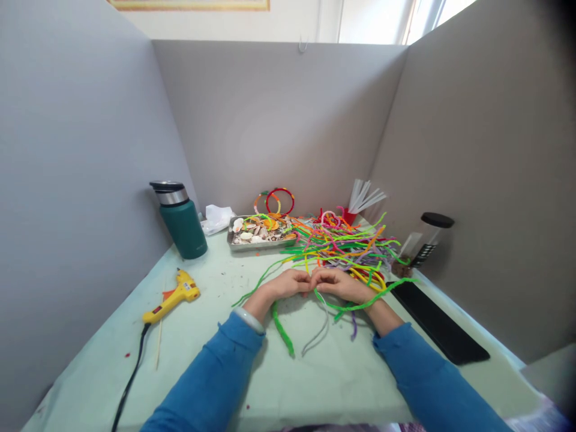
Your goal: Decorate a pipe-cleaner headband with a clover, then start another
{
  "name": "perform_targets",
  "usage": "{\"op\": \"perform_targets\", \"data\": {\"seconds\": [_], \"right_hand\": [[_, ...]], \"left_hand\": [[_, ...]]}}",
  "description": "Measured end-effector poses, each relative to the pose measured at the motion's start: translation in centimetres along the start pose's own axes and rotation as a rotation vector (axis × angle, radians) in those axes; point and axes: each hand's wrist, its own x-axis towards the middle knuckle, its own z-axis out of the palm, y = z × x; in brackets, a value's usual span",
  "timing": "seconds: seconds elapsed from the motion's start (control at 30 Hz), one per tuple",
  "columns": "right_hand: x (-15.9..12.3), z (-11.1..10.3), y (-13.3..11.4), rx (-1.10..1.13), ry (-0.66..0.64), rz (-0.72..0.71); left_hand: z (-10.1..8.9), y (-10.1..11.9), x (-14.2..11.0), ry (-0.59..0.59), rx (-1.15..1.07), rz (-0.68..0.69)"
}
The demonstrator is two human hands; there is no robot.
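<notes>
My left hand (290, 283) and my right hand (339, 284) meet at the fingertips above the middle of the table, both closed in a pinch. Between them they grip a bright green pipe cleaner (348, 308), which curves from the fingertips past my right wrist. From the same spot a thin grey pipe cleaner (322, 327) droops to the tabletop. A thicker green fuzzy strip (282, 331) shows below my left wrist; its upper end is hidden. Just beyond my hands spreads a tangled pile of many-coloured pipe cleaners (342, 243). What exactly lies within the pinch is hidden.
A metal tray (263, 245) of shells stands behind my hands, with pipe-cleaner rings (280, 191) behind it. At left are a green bottle (182, 225) and a corded yellow glue gun (173, 298). At right lie a black flat object (438, 324) and a clear black-lidded container (425, 240).
</notes>
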Motion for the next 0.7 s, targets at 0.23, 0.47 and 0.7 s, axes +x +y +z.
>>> {"op": "perform_targets", "data": {"seconds": [0.23, 0.47, 0.7], "right_hand": [[0.0, 0.4, -0.4, 0.070, 0.043, 0.063], [0.7, 1.5, -0.1, 0.130, 0.180, 0.130], [0.6, 1.4, 0.3, 0.165, 0.161, 0.130]], "left_hand": [[-0.1, 0.0, 0.1, 0.001, -0.021, -0.011], [0.0, 0.0, 0.0, 0.018, -0.033, -0.008], [0.2, 0.6, 0.0, 0.019, -0.058, -0.020]]}}
